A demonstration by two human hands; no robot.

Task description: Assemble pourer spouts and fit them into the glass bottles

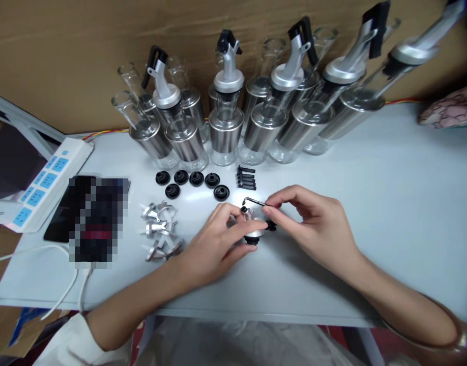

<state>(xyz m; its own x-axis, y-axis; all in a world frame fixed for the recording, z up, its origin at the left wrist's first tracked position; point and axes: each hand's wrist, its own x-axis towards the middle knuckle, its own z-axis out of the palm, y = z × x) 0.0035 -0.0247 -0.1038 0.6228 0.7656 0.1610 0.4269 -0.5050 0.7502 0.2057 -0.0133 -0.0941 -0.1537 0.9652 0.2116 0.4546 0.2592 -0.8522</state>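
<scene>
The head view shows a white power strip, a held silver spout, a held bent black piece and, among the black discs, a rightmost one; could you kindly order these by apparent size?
1. White power strip
2. Silver spout, partly covered
3. Unranked: bent black piece and rightmost black disc; the first looks longer but thinner.

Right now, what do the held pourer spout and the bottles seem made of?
Pourer spout: satin silver, metal or painted plastic; its soft sheen leaves that open. Bottles: clear, glossy glass, probably; the necks are see-through. Their sleeves look like brushed steel, with streaky reflections.
</scene>
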